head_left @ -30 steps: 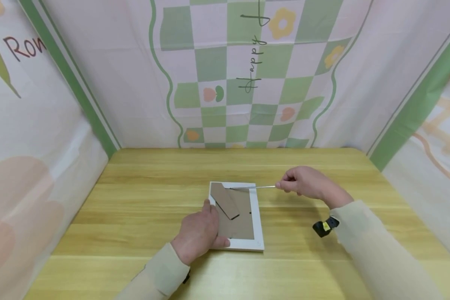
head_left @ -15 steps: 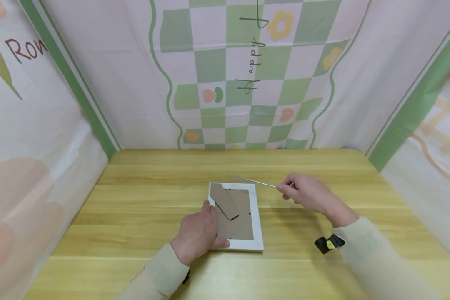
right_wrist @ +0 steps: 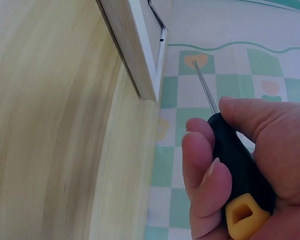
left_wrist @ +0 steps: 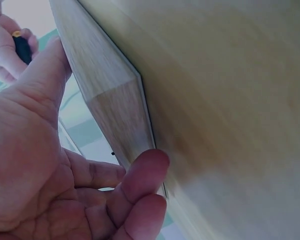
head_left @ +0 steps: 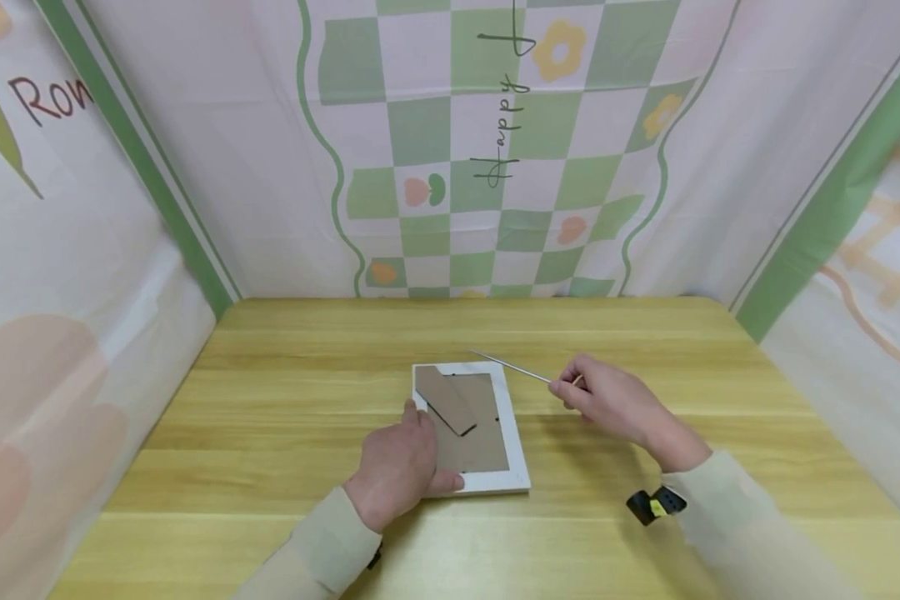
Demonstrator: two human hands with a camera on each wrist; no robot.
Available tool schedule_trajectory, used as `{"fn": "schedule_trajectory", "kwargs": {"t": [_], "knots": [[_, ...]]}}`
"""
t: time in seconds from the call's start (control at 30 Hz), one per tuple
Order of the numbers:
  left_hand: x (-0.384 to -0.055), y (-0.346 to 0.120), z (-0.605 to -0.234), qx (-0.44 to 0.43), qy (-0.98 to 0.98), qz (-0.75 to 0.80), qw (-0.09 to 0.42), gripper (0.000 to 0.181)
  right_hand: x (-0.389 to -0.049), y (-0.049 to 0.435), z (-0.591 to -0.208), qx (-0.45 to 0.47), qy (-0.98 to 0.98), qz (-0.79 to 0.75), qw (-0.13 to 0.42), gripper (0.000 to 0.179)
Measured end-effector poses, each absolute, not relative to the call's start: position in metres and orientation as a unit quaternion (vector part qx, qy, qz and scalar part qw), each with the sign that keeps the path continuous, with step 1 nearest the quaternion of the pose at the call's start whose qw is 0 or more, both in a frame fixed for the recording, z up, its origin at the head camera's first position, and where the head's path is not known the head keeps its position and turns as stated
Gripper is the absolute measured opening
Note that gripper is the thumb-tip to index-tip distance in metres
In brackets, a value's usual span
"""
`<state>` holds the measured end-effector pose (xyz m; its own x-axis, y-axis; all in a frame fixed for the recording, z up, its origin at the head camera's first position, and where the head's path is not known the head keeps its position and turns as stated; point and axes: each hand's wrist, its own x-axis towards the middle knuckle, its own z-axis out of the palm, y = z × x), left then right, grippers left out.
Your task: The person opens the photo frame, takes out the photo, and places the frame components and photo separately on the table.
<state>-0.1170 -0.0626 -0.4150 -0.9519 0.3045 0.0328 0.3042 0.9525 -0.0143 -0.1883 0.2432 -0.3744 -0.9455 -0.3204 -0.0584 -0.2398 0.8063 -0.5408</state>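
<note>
A white-edged picture frame [head_left: 517, 450] lies face down on the table, its brown backing board [head_left: 471, 457] and slanted stand leg [head_left: 447, 402] facing up. My left hand [head_left: 394, 468] grips its near left corner, thumb on the near border and fingers along the left side. The left wrist view shows the frame's wood-grain edge [left_wrist: 121, 120] between thumb and fingers. In my right hand [head_left: 607, 396] is a screwdriver [right_wrist: 240, 157] with a black and yellow handle, gripped by curled fingers. Its thin metal shaft [head_left: 521, 370] points left, the tip just past the frame's far edge.
The wooden table [head_left: 285, 400] stretches around the frame on all sides. A printed curtain [head_left: 480, 167] with green checks hangs behind it, and more fabric closes in the left and right sides. A black strap device [head_left: 656, 505] hangs at the right wrist.
The screwdriver's tip has lifted off the far part of the backing and moved beyond the frame's far edge. The frame has turned slightly under my left hand, which keeps its hold.
</note>
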Motion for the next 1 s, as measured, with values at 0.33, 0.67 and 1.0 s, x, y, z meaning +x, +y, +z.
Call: {"fn": "schedule_trajectory", "kwargs": {"t": [0.33, 0.67, 1.0], "knots": [[-0.109, -0.055, -0.416, -0.146, -0.983, 0.073, 0.079, 0.103, -0.184, 0.242, -0.377, -0.14, 0.949, -0.275, 0.062, 0.031], [-0.11, -0.053, -0.409, -0.116, -0.993, 0.007, 0.003, 0.102, -0.18, 0.243, -0.38, -0.14, 0.95, -0.272, 0.054, 0.032], [-0.131, -0.089, -0.399, -0.197, -0.976, -0.088, -0.016, 0.098, -0.179, 0.243, -0.381, -0.145, 0.952, -0.268, 0.038, 0.031]]}}
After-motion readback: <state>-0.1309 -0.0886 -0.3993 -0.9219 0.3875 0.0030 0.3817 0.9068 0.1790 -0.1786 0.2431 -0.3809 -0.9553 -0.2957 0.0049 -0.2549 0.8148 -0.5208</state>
